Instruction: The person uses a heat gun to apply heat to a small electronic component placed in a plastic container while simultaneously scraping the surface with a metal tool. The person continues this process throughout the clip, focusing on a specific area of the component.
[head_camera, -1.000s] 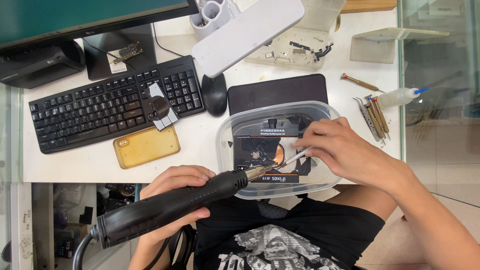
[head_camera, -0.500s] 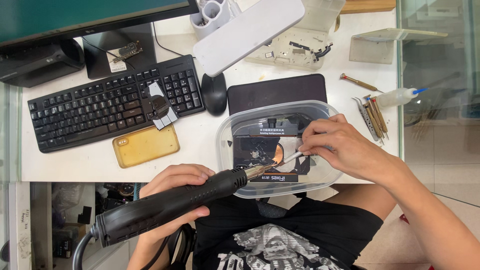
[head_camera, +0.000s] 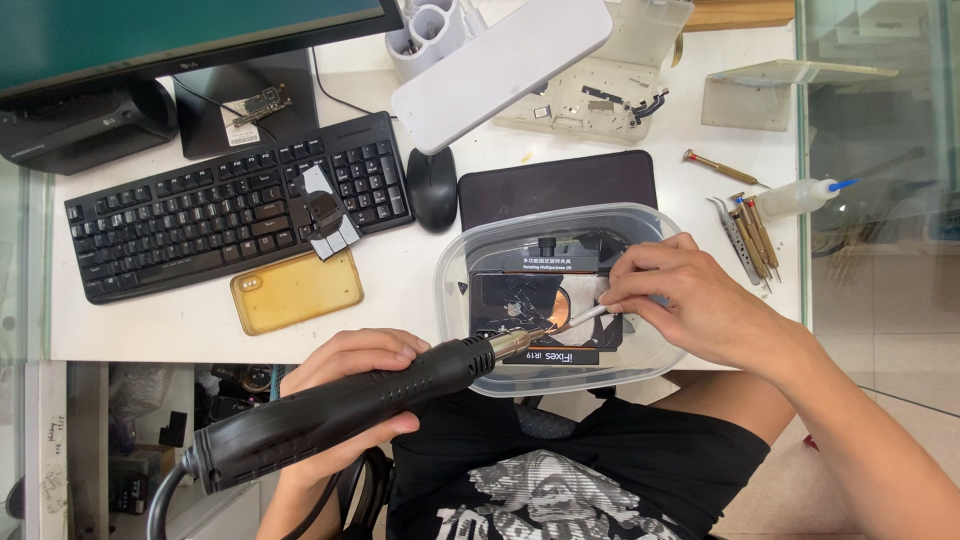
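Nothing moved: left hand (head_camera: 345, 375) grips matte heat gun (head_camera: 340, 405).

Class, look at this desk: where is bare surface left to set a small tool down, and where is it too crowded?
Free: the white strip along the front edge below the keyboard, left of the yellow phone case; also the patch between the phone case and the clear plastic tub. Crowded: the right side, with screwdrivers and squeeze bottle, and the back by the parts tray.
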